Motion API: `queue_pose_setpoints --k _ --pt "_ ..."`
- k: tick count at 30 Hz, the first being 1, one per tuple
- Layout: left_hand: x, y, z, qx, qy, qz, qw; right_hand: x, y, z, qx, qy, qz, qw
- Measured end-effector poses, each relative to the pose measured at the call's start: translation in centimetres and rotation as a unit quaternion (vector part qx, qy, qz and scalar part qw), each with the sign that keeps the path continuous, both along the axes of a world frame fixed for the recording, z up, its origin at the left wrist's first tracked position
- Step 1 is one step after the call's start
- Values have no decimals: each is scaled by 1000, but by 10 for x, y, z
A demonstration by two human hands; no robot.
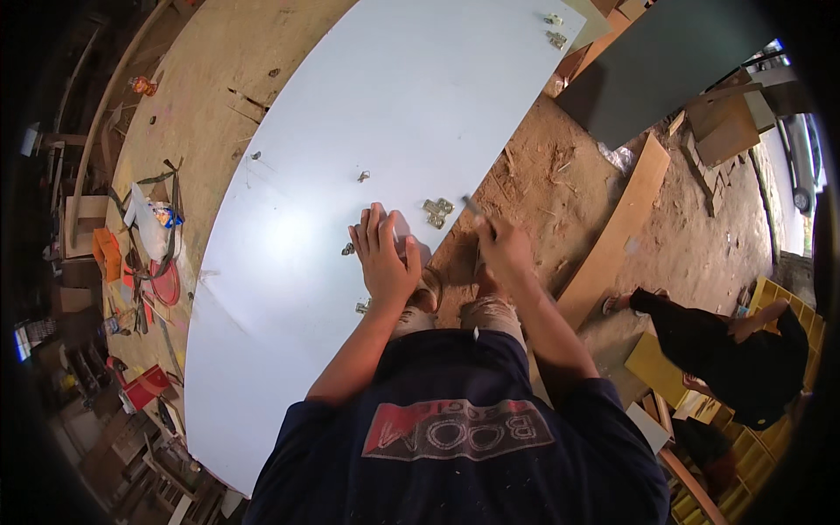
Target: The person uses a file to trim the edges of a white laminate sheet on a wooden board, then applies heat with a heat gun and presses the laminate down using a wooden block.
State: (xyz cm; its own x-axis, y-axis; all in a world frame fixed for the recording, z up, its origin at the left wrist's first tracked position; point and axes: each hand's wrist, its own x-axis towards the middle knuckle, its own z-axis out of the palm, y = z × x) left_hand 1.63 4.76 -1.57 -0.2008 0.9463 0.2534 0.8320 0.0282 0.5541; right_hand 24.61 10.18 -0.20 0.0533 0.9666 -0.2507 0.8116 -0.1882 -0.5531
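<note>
A large white panel lies in front of me. My left hand rests flat on it near its right edge, fingers stretched out and holding nothing. Just past the panel's edge, my right hand is closed around a slim dark tool whose kind I cannot make out. Between the hands, a metal cabinet hinge sits on the panel close to the edge. Small metal pieces lie beside my left hand, one at its fingers and one farther off. Another hinge is at the far corner.
Left of the panel, a wooden worktop holds a plastic bag and straps. To the right, a long wooden board lies on the dirt floor. A dark panel stands beyond. Another person bends at the right beside yellow shelving.
</note>
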Motion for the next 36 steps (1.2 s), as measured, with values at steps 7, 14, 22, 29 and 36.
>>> queue_pose_setpoints --k 7,14,22,29,36 --pt "1 -3 -1 -11 7 -3 1000 -13 25 9 -30 24 -30 999" --pt "2 -3 -4 -6 12 -8 1000 -7 22 -6 -49 -8 -32 998" --pt "3 -3 2 -6 12 -10 1000 -8 12 2 -58 0 -18 998" --pt "3 1 1 -5 12 -2 1000 -10 -7 -9 -18 44 1 999" --pt "3 -4 -2 -14 22 0 1000 -7 26 -10 -32 57 -28 998"
